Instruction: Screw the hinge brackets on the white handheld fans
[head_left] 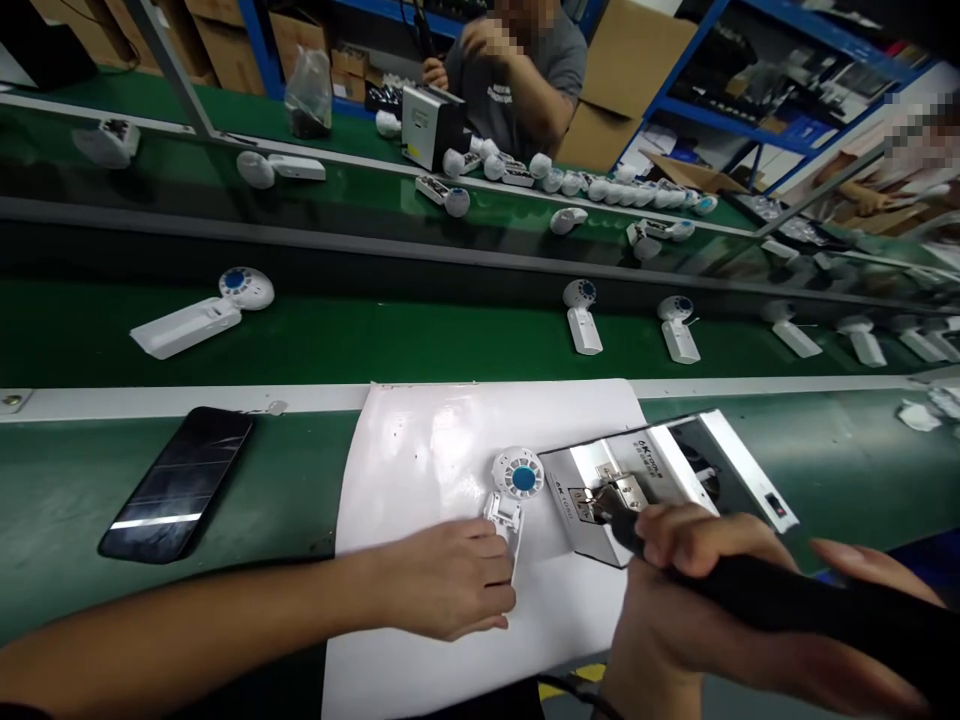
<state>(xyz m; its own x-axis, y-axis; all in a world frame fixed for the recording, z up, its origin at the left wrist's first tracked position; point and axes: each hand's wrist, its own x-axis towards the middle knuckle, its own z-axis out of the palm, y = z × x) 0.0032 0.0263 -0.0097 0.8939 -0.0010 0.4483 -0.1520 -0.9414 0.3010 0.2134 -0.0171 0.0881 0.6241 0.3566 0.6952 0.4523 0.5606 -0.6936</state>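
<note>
My left hand [461, 580] is closed on the handle of a white device [518, 474] that lies on a white sheet [420, 450]. The device has a round head with a blue centre. Wrapped round a black electric screwdriver [795, 600], my right hand [705, 590] is at the lower right. The tool's front end is over a silver screw feeder [615, 440], just right of the device; its tip is hard to make out.
A black phone [178, 485] lies left of the sheet. Beyond a white rail [300, 400], several similar white devices rest on a green belt [420, 350]. Across the line sits a person in a grey shirt [525, 90], near cartons and blue shelves.
</note>
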